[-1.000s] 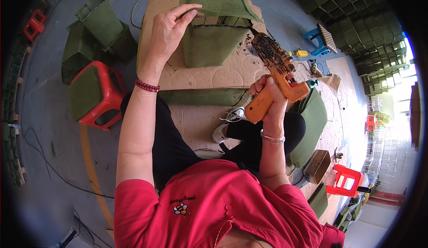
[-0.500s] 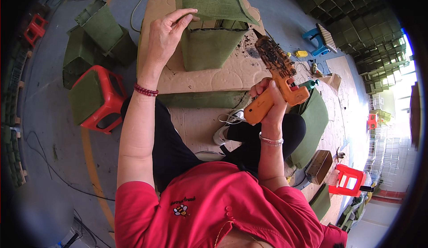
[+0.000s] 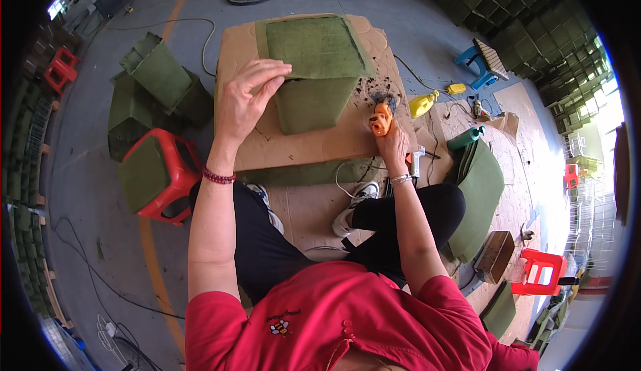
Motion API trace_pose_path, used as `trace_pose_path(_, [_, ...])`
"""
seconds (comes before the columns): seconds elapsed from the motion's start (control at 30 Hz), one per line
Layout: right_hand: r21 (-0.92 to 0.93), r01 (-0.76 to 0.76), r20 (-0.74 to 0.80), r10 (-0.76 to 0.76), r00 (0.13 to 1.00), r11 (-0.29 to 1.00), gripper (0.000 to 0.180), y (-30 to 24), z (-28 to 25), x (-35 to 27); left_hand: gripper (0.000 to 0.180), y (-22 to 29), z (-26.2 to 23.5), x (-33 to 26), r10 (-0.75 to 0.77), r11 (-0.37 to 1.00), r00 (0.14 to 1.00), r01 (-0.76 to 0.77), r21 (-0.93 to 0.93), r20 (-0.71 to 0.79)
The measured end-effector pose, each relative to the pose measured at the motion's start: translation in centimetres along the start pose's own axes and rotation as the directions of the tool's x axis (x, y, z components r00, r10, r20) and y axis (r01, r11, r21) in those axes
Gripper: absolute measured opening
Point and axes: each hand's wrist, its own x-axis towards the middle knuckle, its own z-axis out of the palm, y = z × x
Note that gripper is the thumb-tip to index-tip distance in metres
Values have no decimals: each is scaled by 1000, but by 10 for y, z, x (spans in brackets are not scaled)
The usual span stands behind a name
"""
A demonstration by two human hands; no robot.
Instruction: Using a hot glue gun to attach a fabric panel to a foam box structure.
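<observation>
Fingers of the left hand (image 3: 246,101) spread flat on the green felt-covered box (image 3: 314,71) at its left corner, mid cardboard sheet (image 3: 300,147) on the floor, while the right hand (image 3: 392,145) grips the orange glue gun (image 3: 380,119) just beside its right edge.

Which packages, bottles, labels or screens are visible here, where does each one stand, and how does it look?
Yellow bottle: on the floor right of the cardboard sheet, lying tilted.
Green bottle: on the floor beside the folded green felt, lying down.
Brown box: on the floor near a red stool, rectangular.
No labels or screens can be made out.
</observation>
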Motion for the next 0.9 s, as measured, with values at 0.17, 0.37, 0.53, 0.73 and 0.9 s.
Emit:
trace_pose_path(0.17, [-184,131,27,-129,991,974,47,-11,-1,2,13,-3,1,-1,73,997,997,-74,20,10])
trace_pose_path(0.37, [-259,296,118,-275,954,919,49,-39,-59,12,13,3,-2,-2,104,989,994,-105,100,23])
trace_pose_path(0.53, [848,-247,302,-44,952,470,44,-97,-106,34,14,3,3,-4,120,980,993,-121,160,17])
trace_pose_path(0.73, [873,-393,436,-98,895,289,46,-134,-111,44,19,5,7,-7,178,959,984,-170,227,-17])
trace_pose_path(0.9, [905,-411,423,-120,898,107,27,-140,-95,36,22,7,7,-10,257,913,965,-228,338,-46])
